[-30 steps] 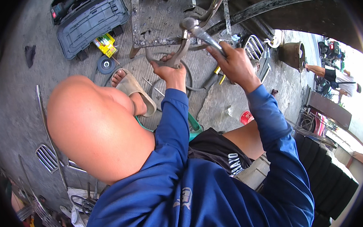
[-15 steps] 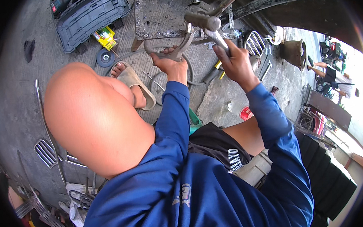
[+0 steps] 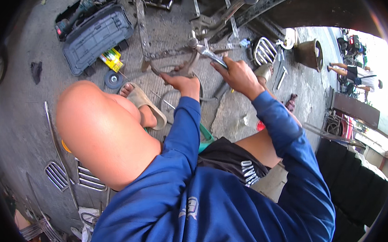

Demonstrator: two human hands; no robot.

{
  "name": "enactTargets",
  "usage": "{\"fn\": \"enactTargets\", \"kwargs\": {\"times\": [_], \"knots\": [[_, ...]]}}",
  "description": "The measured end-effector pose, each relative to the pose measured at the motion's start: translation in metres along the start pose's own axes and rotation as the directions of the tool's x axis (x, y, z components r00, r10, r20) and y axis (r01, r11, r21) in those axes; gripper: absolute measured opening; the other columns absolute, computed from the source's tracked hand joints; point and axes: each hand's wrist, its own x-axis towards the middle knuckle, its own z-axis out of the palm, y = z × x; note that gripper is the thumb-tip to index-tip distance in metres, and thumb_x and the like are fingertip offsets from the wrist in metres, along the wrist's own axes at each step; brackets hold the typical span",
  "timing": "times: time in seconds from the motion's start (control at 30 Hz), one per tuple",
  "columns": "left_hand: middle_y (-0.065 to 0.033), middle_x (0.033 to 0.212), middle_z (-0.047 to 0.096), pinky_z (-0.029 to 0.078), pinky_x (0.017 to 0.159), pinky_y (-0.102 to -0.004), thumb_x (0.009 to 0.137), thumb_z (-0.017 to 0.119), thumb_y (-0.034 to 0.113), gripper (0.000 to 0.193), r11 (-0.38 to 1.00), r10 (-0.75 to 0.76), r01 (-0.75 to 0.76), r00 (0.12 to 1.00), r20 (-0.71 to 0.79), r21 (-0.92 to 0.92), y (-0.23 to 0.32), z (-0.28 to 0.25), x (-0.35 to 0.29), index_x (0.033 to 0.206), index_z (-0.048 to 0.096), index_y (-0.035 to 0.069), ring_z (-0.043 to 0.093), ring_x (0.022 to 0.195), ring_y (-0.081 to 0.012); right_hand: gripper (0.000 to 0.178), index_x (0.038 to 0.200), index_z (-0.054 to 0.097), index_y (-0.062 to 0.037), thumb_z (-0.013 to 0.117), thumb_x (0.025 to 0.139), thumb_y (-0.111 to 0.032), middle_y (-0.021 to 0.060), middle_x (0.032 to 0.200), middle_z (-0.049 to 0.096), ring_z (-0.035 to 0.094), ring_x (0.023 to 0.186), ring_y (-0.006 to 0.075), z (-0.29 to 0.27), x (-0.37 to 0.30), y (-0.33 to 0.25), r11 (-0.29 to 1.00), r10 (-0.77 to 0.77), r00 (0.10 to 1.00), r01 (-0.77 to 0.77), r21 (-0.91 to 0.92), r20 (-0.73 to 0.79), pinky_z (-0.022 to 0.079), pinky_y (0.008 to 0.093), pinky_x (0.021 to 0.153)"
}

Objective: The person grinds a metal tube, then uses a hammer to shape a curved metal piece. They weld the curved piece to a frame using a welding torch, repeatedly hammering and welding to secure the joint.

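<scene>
My left hand [image 3: 184,85] is closed around a bent metal bar [image 3: 191,62], its fingers curled over the curved part. My right hand [image 3: 241,77] grips a hammer [image 3: 211,55] by the metal handle. The hammer's head is at the upper end of the bent bar; whether it touches cannot be told. Just beyond both hands stands a rusty steel frame [image 3: 169,52], and the bar's upper end is near its front rail. A metal clamp-like part [image 3: 203,25] with a thick pipe [image 3: 234,7] angles up behind the hammer.
A grey tool case [image 3: 95,43], a yellow packet [image 3: 111,60] and a grinding disc [image 3: 113,79] lie at the far left. Slotted metal grilles [image 3: 58,175] and a long rod [image 3: 55,137] lie by my left knee. A brown pot [image 3: 309,56] stands right; another person [image 3: 356,77] is beyond.
The hammer has swung down and left with my right hand, its head now at the bent bar's upper end. My left hand keeps its grip. The whole view has shifted slightly.
</scene>
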Motion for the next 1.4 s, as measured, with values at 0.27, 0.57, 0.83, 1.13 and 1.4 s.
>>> {"fn": "enactTargets", "kwargs": {"times": [0.27, 0.57, 0.83, 1.13, 1.4], "knots": [[-0.0054, 0.106, 0.074, 0.056, 0.086, -0.0331, 0.106, 0.06, 0.033, 0.026, 0.939, -0.326, 0.301, 0.933, 0.155, 0.165, -0.015, -0.052, -0.011, 0.11, 0.067, 0.009, 0.071, 0.1, -0.02, 0.059, 0.091, 0.063, 0.0049, 0.058, 0.106, -0.052, 0.0297, 0.068, 0.063, 0.067, 0.072, 0.0511, -0.018, -0.062, 0.011, 0.903, 0.255, 0.965, -0.217, 0.371, -0.056, 0.051, 0.0536, 0.066], [-0.0119, 0.12, 0.073, 0.055, 0.103, -0.0352, 0.105, 0.059, 0.022, 0.025, 0.885, -0.336, 0.196, 0.896, 0.289, 0.421, 0.006, -0.042, -0.093, 0.115, 0.068, 0.002, 0.069, 0.114, -0.0224, 0.065, 0.092, 0.065, 0.006, 0.055, 0.107, -0.056, 0.0254, 0.063, 0.06, 0.062, 0.059, 0.0423, -0.027, -0.123, 0.048, 0.781, 0.379, 0.909, -0.215, 0.586, -0.172, 0.047, 0.0489, 0.062], [-0.0138, 0.122, 0.072, 0.056, 0.104, -0.0366, 0.113, 0.044, 0.045, 0.055, 0.826, -0.3, 0.122, 0.922, 0.246, 0.55, 0.011, -0.019, -0.155, 0.123, 0.066, -0.004, 0.069, 0.117, -0.0268, 0.064, 0.092, 0.064, 0.0059, 0.055, 0.107, -0.055, 0.019, 0.058, 0.055, 0.055, 0.054, 0.0258, -0.034, -0.136, 0.059, 0.716, 0.404, 0.894, -0.178, 0.675, -0.193, 0.046, 0.0454, 0.06], [-0.016, 0.119, 0.067, 0.049, 0.111, -0.044, 0.112, 0.047, 0.047, 0.043, 0.852, -0.282, 0.145, 0.937, 0.208, 0.503, -0.023, -0.013, -0.185, 0.112, 0.046, 0.004, 0.064, 0.121, -0.0279, 0.06, 0.096, 0.066, 0.0047, 0.053, 0.109, -0.052, 0.013, 0.062, 0.056, 0.053, 0.061, 0.0143, -0.032, -0.133, 0.069, 0.693, 0.438, 0.88, -0.199, 0.693, -0.185, 0.047, 0.0398, 0.061], [-0.0145, 0.138, 0.061, 0.036, 0.121, -0.0459, 0.109, 0.052, 0.054, 0.044, 0.795, -0.3, 0.06, 0.903, 0.306, 0.604, -0.007, -0.053, -0.18, 0.115, 0.043, 0.012, 0.053, 0.136, -0.027, 0.061, 0.095, 0.066, 0.0033, 0.052, 0.109, -0.055, 0.0075, 0.06, 0.053, 0.048, 0.06, 0.0125, -0.027, -0.138, 0.077, 0.651, 0.47, 0.874, -0.25, 0.717, -0.122, 0.044, 0.0366, 0.059]]}}
